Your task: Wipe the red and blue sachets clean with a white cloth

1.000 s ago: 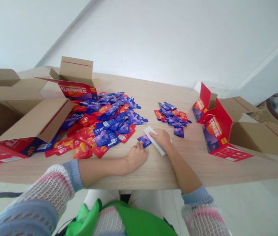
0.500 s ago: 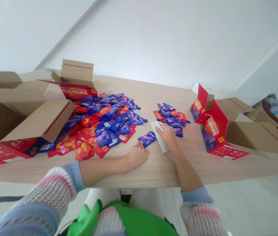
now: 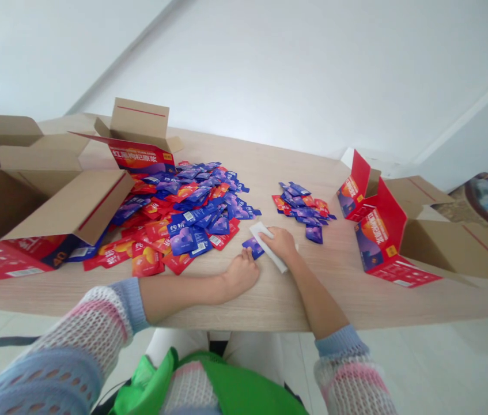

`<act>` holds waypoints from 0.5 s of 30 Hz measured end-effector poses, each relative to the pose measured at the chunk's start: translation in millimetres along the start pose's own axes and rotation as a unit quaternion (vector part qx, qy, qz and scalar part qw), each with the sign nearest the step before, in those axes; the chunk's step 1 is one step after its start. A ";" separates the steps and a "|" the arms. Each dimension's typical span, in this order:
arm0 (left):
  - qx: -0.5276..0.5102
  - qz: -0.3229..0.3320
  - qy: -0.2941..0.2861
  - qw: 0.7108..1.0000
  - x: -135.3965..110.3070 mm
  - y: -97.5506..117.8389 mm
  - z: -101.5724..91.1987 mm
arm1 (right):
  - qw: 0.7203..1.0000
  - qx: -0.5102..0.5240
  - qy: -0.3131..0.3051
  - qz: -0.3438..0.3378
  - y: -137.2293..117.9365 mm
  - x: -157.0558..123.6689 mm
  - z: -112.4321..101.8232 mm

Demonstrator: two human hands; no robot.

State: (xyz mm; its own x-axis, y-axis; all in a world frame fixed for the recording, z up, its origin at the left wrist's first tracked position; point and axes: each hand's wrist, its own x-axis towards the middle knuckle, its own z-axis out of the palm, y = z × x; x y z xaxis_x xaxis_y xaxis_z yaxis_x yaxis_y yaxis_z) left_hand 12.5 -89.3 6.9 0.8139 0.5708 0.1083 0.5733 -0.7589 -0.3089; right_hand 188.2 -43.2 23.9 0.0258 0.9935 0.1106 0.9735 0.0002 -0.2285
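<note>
Left hand (image 3: 240, 275) pins the sachet (image 3: 252, 248) with curled fingertips, right hand (image 3: 279, 244) presses a cloth (image 3: 260, 231) flat on it. I'd hold that pin firm while wiping.

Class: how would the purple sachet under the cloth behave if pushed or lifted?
The purple sachet lies flat and thin, so probably light and floppy. Its film likely slides on the table; the left hand touches its edge, the right hand's white cloth covers part.

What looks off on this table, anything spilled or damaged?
No damage visible. The blue and red foil sachets lie in a loose, overlapping heap against the open red-printed cardboard box at the left of the wooden table; a smaller heap sits apart, beyond the right hand.
</note>
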 end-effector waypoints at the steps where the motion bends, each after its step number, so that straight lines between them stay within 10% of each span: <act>1: 0.000 0.002 -0.003 1.000 0.1 0.1 0.6 | 0.999 -0.002 -0.004 0.031 4.9 1.2 -2.4; 9: -0.024 -0.004 -0.025 0.999 0.7 -0.8 -3.9 | 0.985 -0.044 0.022 0.166 40.3 0.0 -16.3; 15: -0.022 -0.001 -0.021 1.000 -0.2 -1.5 -1.5 | 0.988 -0.013 0.106 0.107 34.8 -4.0 -30.2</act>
State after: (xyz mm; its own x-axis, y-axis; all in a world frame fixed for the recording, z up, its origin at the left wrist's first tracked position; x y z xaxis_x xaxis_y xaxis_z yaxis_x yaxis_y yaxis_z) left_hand 11.6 -88.7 8.7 0.8087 0.5841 0.0691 0.5792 -0.7703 -0.2669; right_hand 228.8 -50.6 44.7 0.2756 0.9242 0.2643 0.9463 -0.2124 -0.2439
